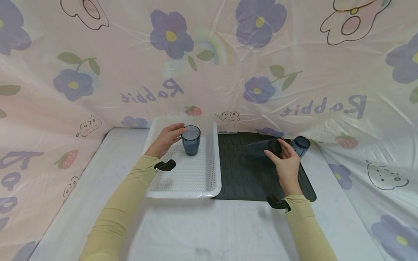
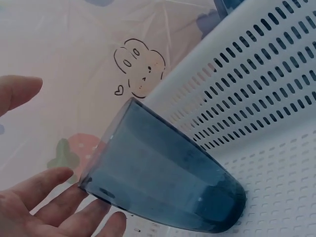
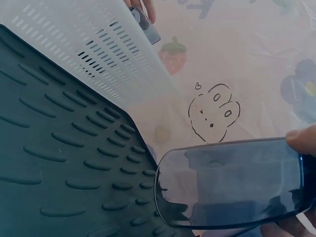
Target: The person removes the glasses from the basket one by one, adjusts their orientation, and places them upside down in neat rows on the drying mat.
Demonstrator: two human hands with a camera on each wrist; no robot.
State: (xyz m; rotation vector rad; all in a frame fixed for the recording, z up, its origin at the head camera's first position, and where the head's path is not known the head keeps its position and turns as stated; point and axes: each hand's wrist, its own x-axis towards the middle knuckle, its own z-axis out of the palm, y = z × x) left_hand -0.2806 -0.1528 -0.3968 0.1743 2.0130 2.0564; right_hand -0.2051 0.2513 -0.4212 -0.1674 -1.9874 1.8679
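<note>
A blue glass tumbler (image 1: 191,144) stands in the white perforated basket (image 1: 213,159). My left hand (image 1: 168,137) is beside its rim; in the left wrist view the fingers (image 2: 59,205) are extended at the rim and the thumb is well apart from the glass. Over the dark ribbed mat (image 1: 241,174), my right hand (image 1: 287,166) pinches a second blue tumbler (image 3: 232,185) near its thick base. That tumbler lies sideways in the grip, mouth to the left. A third blue tumbler (image 1: 300,145) stands just beyond the right hand, at the mat's back right corner.
The basket and mat sit side by side on a white table (image 1: 209,228). A printed curtain (image 1: 209,72) with flowers and rabbits hangs close behind them and along both sides. The basket's raised wall (image 3: 98,49) stands between the two hands.
</note>
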